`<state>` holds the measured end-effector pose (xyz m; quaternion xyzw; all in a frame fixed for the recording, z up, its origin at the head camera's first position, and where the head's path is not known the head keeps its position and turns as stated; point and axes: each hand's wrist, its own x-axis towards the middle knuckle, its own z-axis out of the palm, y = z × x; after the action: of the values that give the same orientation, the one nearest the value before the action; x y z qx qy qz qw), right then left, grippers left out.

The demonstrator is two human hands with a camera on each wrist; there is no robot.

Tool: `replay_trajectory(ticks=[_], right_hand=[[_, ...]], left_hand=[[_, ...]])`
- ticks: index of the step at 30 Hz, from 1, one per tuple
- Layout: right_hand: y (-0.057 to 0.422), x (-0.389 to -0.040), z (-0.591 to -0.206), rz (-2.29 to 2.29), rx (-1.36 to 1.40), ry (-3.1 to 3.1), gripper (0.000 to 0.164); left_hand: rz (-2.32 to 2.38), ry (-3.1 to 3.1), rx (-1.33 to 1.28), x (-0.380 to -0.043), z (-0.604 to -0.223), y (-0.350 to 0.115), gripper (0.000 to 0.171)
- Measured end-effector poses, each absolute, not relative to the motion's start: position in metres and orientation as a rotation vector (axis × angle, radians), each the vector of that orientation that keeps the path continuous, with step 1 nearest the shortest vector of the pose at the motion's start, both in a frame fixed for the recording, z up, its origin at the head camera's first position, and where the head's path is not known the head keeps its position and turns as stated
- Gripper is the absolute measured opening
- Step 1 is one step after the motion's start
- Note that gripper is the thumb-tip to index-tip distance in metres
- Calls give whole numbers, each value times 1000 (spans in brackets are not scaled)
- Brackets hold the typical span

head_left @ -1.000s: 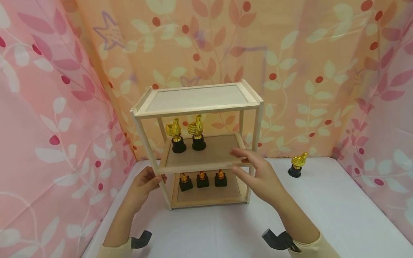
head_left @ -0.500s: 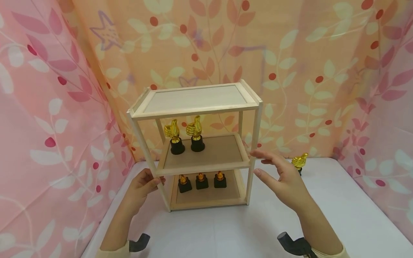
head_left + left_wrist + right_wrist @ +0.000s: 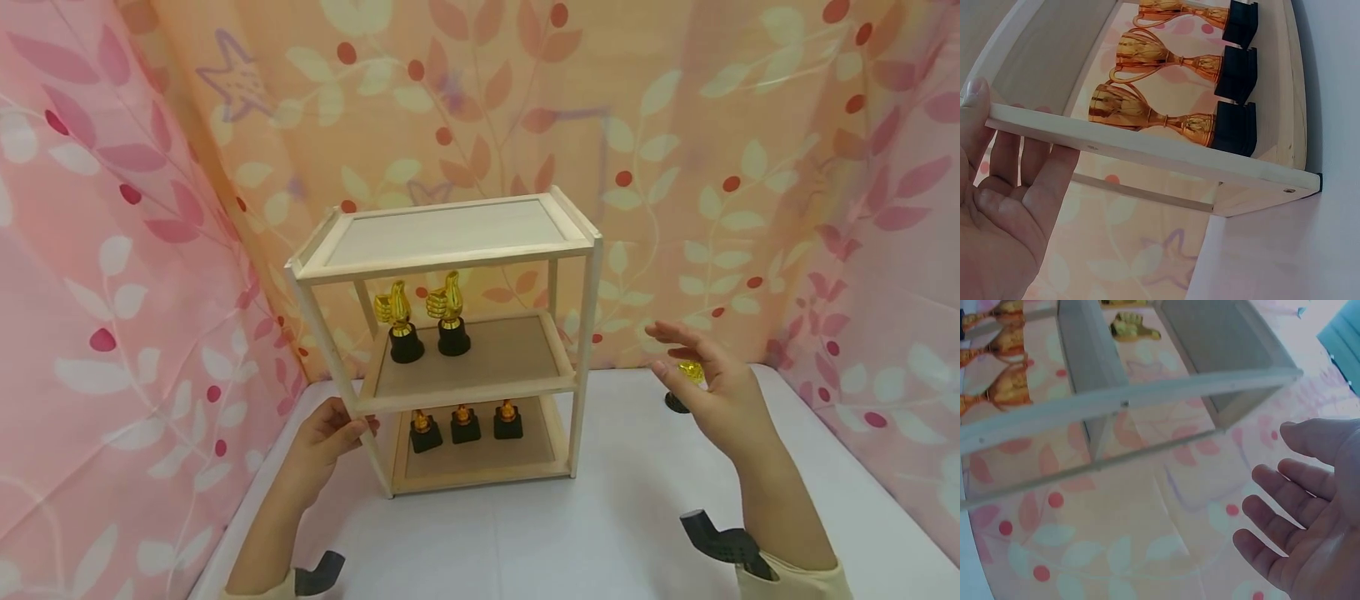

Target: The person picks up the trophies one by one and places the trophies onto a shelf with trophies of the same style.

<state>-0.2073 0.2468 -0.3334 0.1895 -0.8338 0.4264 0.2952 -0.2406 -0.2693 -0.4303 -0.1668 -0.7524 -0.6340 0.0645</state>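
Note:
My left hand (image 3: 322,442) grips the left front post of a three-tier wooden shelf (image 3: 517,354), thumb on one side and fingers behind it in the left wrist view. Two gold thumbs-up trophies, a left one (image 3: 399,321) and a right one (image 3: 450,315), stand on the middle tier. On the bottom tier three gold cup trophies stand in a row, one of them a cup trophy (image 3: 1125,106) with a black square base. Off to the right, my right hand (image 3: 720,400) is empty, fingers spread, and partly covers another thumbs-up trophy (image 3: 677,403) on the table.
The shelf's top tier (image 3: 450,233) is a bare board. A white cloth (image 3: 570,542) covers the table. Flower-printed curtains stand behind (image 3: 660,117) and on both sides.
My right hand has moved right, from the shelf's right front post to in front of the lone thumbs-up trophy. My left hand stays on the left post.

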Motion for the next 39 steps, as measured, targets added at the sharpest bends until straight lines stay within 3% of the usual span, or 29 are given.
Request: replay_trajectory(ticks=[27,39], right_hand=[[337,-263,-387,1110,119,-2397,55],[366,-270,-409,1139,59,-2516,70]], left_hand=[[-1908,-2265,-498,-244,-431,-271,19],[-1923,-2274,-467,-242,-432,-269,18]])
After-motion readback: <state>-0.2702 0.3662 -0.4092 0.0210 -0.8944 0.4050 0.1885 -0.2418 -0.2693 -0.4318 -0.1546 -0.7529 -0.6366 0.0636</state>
